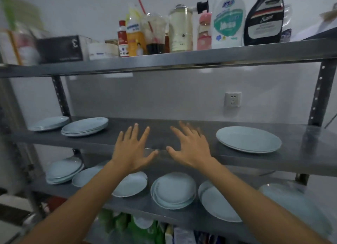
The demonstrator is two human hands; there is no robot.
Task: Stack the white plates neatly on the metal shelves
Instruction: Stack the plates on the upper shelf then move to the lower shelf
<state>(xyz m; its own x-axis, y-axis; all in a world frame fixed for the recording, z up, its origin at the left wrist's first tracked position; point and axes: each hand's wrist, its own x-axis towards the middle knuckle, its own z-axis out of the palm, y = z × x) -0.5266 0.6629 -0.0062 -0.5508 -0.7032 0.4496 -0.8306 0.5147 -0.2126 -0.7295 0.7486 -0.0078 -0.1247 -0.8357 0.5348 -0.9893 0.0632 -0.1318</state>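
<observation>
My left hand (134, 149) and my right hand (189, 146) are both held out flat with fingers spread over the bare middle of the middle metal shelf (310, 152), holding nothing. On that shelf a stack of white plates (84, 126) sits at the left, another stack (49, 123) lies at the far left, and a short stack (249, 139) rests to the right of my right hand. The lower shelf (182, 216) carries several plates and small stacks, such as a stack (63, 170) at the left and a stack (173, 190) in the middle; my forearms hide parts of them.
The top shelf (182, 59) is crowded with bottles, including a white detergent bottle (228, 19) and a dark bottle (264, 18), plus a black box (60, 49). A wall socket (232, 99) sits behind the middle shelf. Perforated uprights (317, 92) frame the sides. Packages fill the bottom level.
</observation>
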